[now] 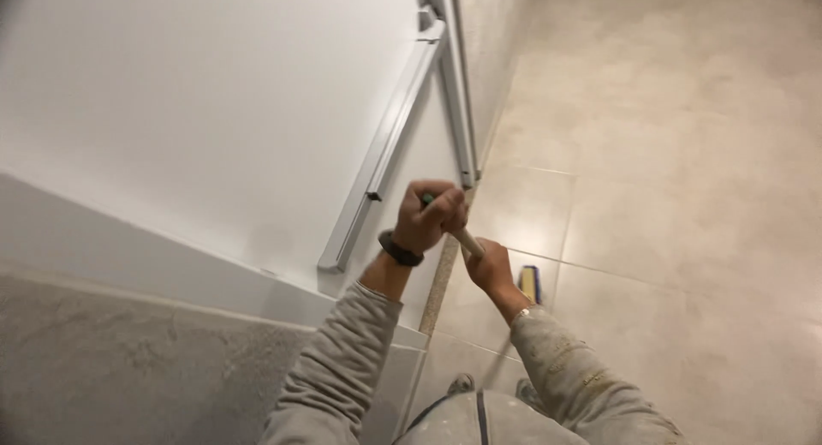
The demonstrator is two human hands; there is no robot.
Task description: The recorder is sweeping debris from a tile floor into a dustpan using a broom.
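Pole work beside a white wall panel, seen from above. To do this stroke well, I judge: keep both grips firm, guide the wooden handle along the line of the wall base, and watch the grey metal rail so it is not knocked.

Left hand, dark wristband below it, is clenched round the handle's top end, where a green tip shows. Right hand is wrapped lower on the same handle. Just beside it, down at the tiled floor, sits a yellow-and-blue tool head; whether it joins the handle I cannot tell.
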